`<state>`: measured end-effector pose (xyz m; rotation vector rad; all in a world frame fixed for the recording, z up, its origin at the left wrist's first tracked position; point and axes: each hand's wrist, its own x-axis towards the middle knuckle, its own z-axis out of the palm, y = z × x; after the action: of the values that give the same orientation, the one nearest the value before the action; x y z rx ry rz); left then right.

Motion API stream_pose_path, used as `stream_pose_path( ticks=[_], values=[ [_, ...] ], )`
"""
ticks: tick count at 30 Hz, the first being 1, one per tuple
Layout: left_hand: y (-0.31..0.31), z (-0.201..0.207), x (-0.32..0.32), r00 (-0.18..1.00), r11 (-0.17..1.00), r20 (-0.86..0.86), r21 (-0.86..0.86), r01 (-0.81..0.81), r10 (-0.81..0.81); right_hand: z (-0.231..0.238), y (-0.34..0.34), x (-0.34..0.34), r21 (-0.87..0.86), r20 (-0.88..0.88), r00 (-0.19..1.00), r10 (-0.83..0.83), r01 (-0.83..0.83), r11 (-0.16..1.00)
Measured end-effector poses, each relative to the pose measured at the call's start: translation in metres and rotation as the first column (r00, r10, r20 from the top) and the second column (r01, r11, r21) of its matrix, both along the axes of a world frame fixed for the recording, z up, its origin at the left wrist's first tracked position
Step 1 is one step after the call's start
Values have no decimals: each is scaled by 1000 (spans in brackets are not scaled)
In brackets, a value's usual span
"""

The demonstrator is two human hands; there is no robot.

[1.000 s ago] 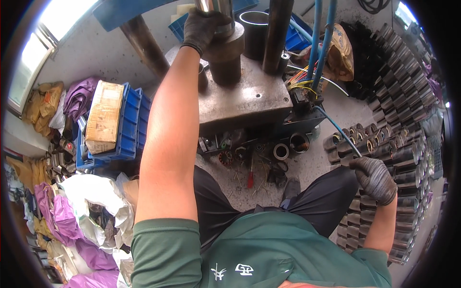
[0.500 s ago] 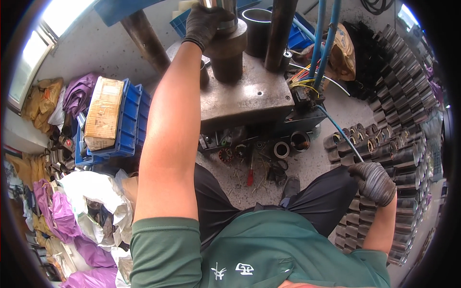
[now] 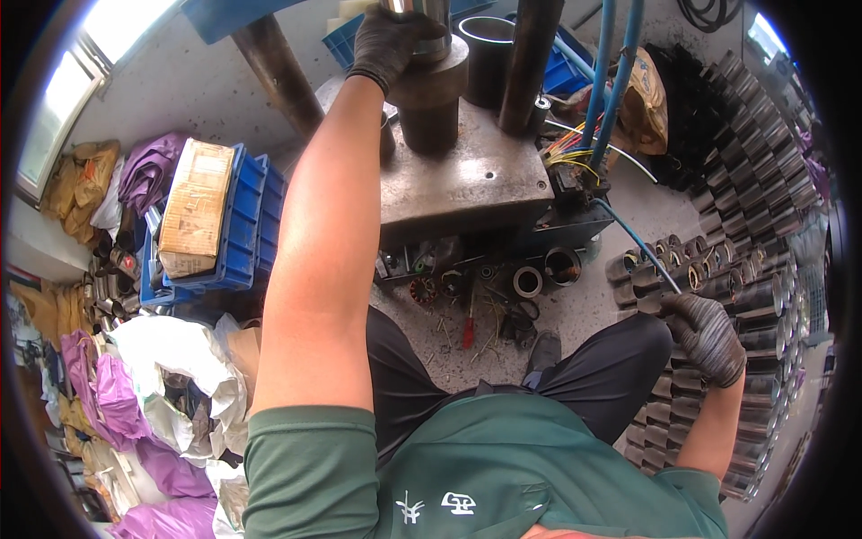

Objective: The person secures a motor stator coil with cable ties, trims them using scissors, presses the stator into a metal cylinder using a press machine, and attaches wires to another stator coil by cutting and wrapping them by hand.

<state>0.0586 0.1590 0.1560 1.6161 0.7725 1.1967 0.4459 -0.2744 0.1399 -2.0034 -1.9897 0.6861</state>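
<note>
Fingers of the gloved left hand (image 3: 388, 49) wrap round a shiny metal cylinder (image 3: 436, 48), which apparently rests on a thick round collar (image 3: 431, 88), though the hand partly covers where they meet. Those of the gloved right hand (image 3: 708, 340) are curled tight round the near end of a blue lever (image 3: 639, 242).

Along the left, a window (image 3: 54, 135), brown bags (image 3: 81, 193), purple bags (image 3: 126, 404) and a white sack (image 3: 148, 346) crowd near blue crates (image 3: 256, 216) with a cardboard box (image 3: 196, 208) on top. Mid-view, a scuffed steel block (image 3: 449, 184) bears the collar's post and a dark pillar (image 3: 530, 72); loose coloured wires (image 3: 575, 154) spill just beside its right edge. A red-handled tool (image 3: 469, 332) lies on the speckled floor (image 3: 422, 341) below. Rows of dark metal tubes (image 3: 754, 180) line the right.

The cylinder stands upright, long axis in line with the collar, its upper end cut off by the picture's edge. The lever slants from beside the block down toward the right hand.
</note>
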Motion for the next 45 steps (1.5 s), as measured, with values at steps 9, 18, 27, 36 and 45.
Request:
stream_pose_path(
  ticks=[9,18,27,36,45],
  values=[
    [-1,-1,4,960,965,-133,129,-229,245,-6,-3,6,12,115,987,116,-118,993],
    [18,-11,-6,929,927,-104,167,-336,356,1,4,5,87,-247,958,-147,173,981],
    [18,-16,8,928,871,-33,359,-335,371,57,134,25,875,185,981,-59,-137,464],
    [64,-53,-11,981,993,193,-117,1,22,99,206,29,851,377,853,-361,-166,498],
    [83,-96,-36,950,921,84,232,-312,300,113,216,23,608,160,885,-438,261,749]
  ],
)
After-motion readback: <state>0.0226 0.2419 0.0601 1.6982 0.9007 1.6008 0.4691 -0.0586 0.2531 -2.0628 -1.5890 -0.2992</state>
